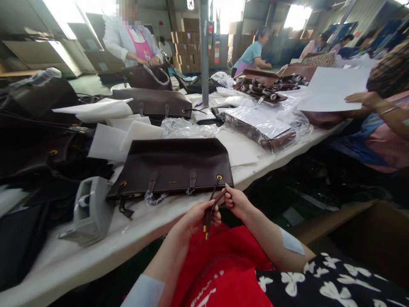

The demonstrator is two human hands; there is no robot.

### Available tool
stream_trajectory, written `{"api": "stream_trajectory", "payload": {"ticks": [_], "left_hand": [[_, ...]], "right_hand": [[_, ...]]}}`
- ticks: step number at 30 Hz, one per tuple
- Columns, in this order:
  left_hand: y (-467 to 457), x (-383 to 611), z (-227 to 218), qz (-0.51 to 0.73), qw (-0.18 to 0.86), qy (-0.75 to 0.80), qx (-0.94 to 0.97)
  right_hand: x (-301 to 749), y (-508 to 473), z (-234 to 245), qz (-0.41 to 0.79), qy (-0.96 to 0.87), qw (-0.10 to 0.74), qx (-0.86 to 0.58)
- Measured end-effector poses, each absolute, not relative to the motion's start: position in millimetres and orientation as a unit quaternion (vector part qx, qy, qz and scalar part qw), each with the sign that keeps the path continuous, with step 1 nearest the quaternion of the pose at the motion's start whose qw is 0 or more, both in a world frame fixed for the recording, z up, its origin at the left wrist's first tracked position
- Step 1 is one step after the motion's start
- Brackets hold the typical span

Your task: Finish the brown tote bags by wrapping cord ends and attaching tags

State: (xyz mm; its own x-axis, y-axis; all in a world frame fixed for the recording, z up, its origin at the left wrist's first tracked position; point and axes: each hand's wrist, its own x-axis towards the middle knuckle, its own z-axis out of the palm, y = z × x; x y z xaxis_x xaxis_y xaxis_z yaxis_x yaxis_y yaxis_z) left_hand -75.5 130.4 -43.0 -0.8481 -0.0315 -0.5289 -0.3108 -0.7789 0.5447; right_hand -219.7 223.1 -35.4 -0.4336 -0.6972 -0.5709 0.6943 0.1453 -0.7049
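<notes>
A dark brown leather handbag (175,162) lies flat near the table's front edge, with brass eyelets at both lower corners and plastic-wrapped handles. From its right eyelet runs a dark cord (214,197) with gold metal tips. My left hand (201,215) is closed around the cord, and the two gold ends hang below its fingers. Just to the right, my right hand (235,200) pinches the same cord higher up, close to the bag's corner. Another cord end with a dark tab hangs at the bag's left eyelet.
A grey tape dispenser (92,209) stands left of the bag. Dark bags (41,136) and white paper sheets (111,140) pile up at left. Behind are another brown bag (153,102) and a plastic-wrapped bag (258,125). A co-worker's hand (364,101) at right holds white paper.
</notes>
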Motion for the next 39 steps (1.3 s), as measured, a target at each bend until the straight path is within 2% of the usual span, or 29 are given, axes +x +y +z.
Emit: {"api": "stream_trajectory", "payload": {"ticks": [7, 11, 13, 15, 18, 20, 22, 29, 39], "left_hand": [[129, -75, -36, 0.893, 0.082, 0.339, -0.285], [124, -67, -36, 0.886, 0.078, 0.348, -0.297], [121, -63, -37, 0.885, 0.077, 0.35, -0.298], [120, -61, -38, 0.884, 0.07, 0.351, -0.3], [122, -62, -37, 0.879, 0.066, 0.358, -0.309], [126, -64, -36, 0.876, 0.062, 0.368, -0.307], [132, -65, -37, 0.875, 0.057, 0.374, -0.302], [153, -54, -42, 0.87, 0.033, 0.356, -0.341], [162, -37, -33, 0.876, -0.007, 0.357, -0.324]], "right_hand": [[-242, 226, -33, -0.651, 0.523, 0.55, 0.008], [-259, 237, -31, -0.499, 0.652, 0.554, -0.139], [-261, 243, -22, -0.394, 0.748, 0.476, -0.24], [-256, 247, -9, -0.334, 0.808, 0.323, -0.363], [-239, 245, 5, -0.28, 0.756, 0.092, -0.585], [-229, 236, 2, -0.219, 0.69, 0.025, -0.689], [-226, 221, -10, -0.163, 0.661, -0.005, -0.732], [-243, 187, -52, -0.12, 0.673, -0.07, -0.727], [-248, 188, -40, -0.119, 0.646, -0.006, -0.754]]}}
